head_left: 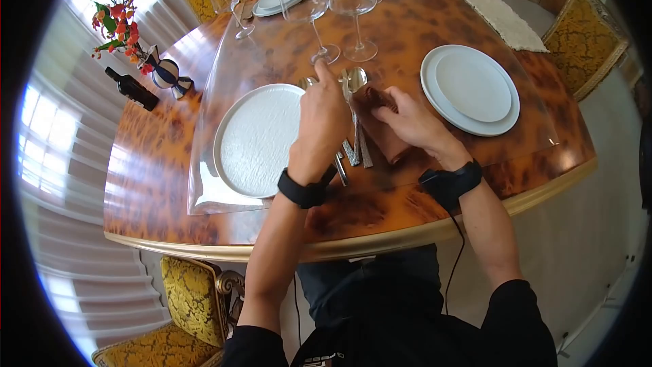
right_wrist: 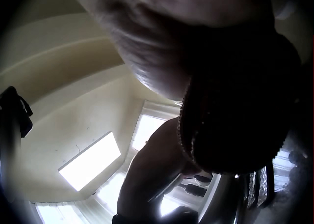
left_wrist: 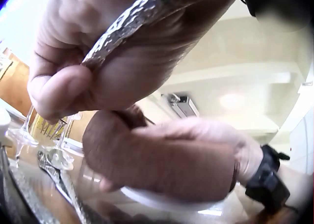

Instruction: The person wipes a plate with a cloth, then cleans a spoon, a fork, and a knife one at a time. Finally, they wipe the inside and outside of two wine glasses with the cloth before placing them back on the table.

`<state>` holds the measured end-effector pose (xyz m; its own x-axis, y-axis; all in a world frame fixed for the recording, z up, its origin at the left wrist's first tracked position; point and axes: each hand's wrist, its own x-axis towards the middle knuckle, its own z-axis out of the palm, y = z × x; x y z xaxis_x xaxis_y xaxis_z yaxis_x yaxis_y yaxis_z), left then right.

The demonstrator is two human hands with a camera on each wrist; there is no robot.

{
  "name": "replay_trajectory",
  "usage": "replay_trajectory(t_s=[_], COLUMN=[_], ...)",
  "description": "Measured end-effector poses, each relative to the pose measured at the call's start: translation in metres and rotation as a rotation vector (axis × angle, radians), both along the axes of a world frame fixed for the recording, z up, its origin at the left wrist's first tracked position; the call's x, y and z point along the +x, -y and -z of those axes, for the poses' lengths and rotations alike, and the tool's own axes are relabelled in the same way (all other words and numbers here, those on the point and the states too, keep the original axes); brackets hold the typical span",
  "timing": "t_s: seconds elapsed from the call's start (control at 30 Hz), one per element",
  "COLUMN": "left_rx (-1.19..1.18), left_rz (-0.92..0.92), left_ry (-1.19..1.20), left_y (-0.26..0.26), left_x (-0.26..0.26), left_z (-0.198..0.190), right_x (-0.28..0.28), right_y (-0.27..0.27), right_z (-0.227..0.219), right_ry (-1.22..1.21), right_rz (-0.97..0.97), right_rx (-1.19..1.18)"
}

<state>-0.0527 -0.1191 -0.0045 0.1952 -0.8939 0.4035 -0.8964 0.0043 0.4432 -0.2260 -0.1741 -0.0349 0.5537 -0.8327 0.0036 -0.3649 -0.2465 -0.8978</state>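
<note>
My left hand point(head_left: 319, 112) is over the right rim of a large white plate point(head_left: 255, 143), its index finger pointing toward the glasses. In the left wrist view it grips a piece of cutlery by its hammered silver handle point(left_wrist: 128, 28); the far end is hidden by the hand. My right hand point(head_left: 413, 121) holds a folded brown napkin point(head_left: 388, 137), thumb on top. A spoon point(head_left: 356, 79) and other cutlery handles point(head_left: 352, 153) lie between the two hands, partly under the napkin.
Two wine glasses point(head_left: 358, 50) stand just beyond the hands. Stacked white plates point(head_left: 435, 95) sit at right, with more place settings at the far side. A dark bottle point(head_left: 132, 90) and a flower vase point(head_left: 165, 73) are at left. A transparent cover point(head_left: 204, 183) lies over the table.
</note>
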Motion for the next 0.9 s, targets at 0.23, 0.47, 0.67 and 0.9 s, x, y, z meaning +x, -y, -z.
replay_trajectory(t_s=[0.23, 0.47, 0.67, 0.9], left_rx=[-0.266, -0.052, 0.195, 0.42], left_rz=[0.061, 0.225, 0.412, 0.495], left_ry=[-0.507, -1.168, -1.465, -1.247], left_y=[-0.003, -0.003, -0.005, -0.029], left_x=[0.038, 0.023, 0.001, -0.009], left_z=[-0.009, -0.025, -0.009, -0.011], right_x=[0.047, 0.04, 0.012, 0.024], right_y=[0.009, 0.009, 0.005, 0.011], right_z=[0.03, 0.007, -0.02, -0.041], right_ry=[0.108, 0.207, 0.541, 0.12], right_rz=[-0.229, -0.119, 0.173, 0.356], right_rx=[-0.007, 0.054, -0.335, -0.964])
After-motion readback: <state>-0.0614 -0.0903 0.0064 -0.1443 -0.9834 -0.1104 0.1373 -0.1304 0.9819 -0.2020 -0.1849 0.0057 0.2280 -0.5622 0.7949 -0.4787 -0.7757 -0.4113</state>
